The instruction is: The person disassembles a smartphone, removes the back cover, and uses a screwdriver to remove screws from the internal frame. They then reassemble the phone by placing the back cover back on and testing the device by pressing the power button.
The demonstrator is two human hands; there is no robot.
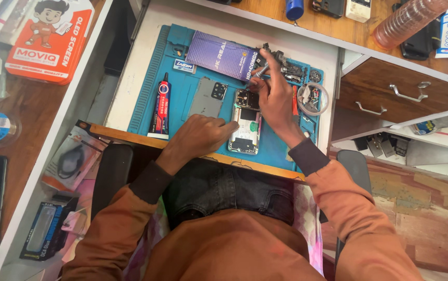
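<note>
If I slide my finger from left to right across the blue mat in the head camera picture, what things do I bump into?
Black-and-red glue tube → grey phone back cover → left hand → opened phone → right hand holding a small tool → clear round dish of small parts.

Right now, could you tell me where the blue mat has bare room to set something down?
The blue mat is bare between the glue tube and grey back cover, and along its right front corner. It is crowded around the opened phone, both hands, and the parts pile at the back right.
</note>
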